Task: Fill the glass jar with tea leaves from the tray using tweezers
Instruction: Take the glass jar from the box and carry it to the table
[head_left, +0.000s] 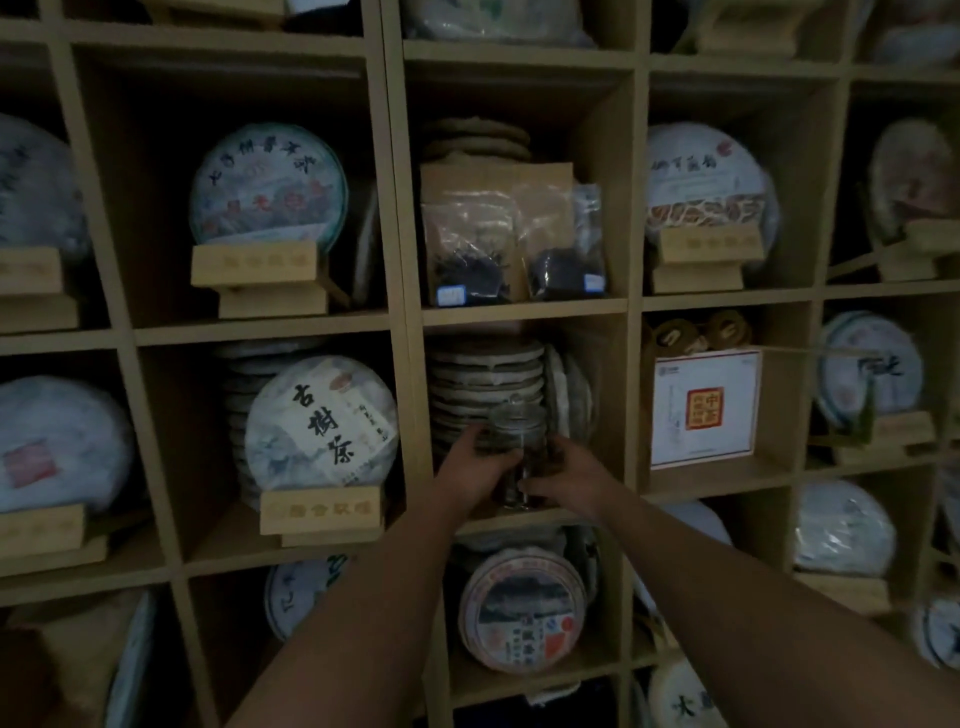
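Observation:
A clear glass jar (519, 436) with a glass lid stands upright at the front of a middle shelf compartment, before a stack of tea cakes. Dark leaves seem to show through its glass, though the dim light leaves that unsure. My left hand (475, 467) wraps the jar's left side. My right hand (569, 475) holds its right side lower down. Both arms reach up from the bottom of the view. No tray and no tweezers are in sight.
A wooden grid shelf (524, 309) fills the view, holding wrapped round tea cakes (322, 423) on wooden stands. Plastic bags of dark tea (470, 249) sit in the compartment above the jar. A white box (704, 408) stands to the right. The room is dim.

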